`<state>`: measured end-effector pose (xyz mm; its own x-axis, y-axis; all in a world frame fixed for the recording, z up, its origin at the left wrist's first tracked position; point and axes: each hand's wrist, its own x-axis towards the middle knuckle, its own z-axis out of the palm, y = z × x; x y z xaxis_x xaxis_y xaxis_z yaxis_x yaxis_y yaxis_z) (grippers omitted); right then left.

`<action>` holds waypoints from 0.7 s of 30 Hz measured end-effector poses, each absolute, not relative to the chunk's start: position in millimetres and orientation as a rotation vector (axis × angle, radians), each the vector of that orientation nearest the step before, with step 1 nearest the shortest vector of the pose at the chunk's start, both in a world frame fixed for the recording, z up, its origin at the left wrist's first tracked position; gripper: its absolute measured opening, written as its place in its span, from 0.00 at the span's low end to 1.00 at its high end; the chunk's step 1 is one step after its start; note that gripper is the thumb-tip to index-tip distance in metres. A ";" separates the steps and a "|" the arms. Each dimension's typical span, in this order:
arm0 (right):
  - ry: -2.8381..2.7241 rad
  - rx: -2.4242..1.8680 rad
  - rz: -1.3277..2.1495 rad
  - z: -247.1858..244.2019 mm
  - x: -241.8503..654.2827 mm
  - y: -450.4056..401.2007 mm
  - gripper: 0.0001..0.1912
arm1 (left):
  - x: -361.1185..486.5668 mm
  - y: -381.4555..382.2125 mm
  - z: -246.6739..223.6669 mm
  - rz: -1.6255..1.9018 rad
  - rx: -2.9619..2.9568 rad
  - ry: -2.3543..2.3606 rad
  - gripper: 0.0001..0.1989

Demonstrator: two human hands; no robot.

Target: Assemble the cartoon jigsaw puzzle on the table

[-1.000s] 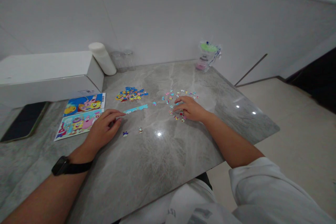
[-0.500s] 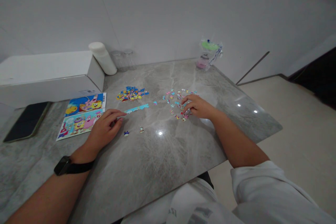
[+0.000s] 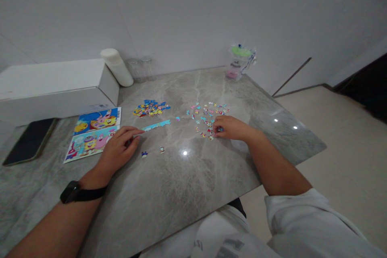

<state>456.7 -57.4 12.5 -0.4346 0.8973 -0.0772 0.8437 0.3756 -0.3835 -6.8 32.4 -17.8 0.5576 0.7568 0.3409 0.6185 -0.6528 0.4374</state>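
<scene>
My right hand [image 3: 231,127], just right of the frame's middle, has its fingers curled down on the scattered loose pieces [image 3: 208,115], pinching one small piece; which one I cannot tell. My left hand [image 3: 119,149], left of centre, lies half-curled, its fingertip touching the end of a thin pale-blue joined strip [image 3: 156,125]. The tabletop [image 3: 187,181] is glossy grey marble.

The surface [image 3: 193,177] looks like polished grey marble, glossy with light glints. Printed sheets [image 3: 93,131] near its left edge look like shiny paper; the box [image 3: 54,88] is matt white card.
</scene>
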 end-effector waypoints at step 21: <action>-2.193 -1.876 0.295 7.5 499.5 -51.7 0.07 | -6.6 32.5 -16.7 0.729 2.508 1.157 0.18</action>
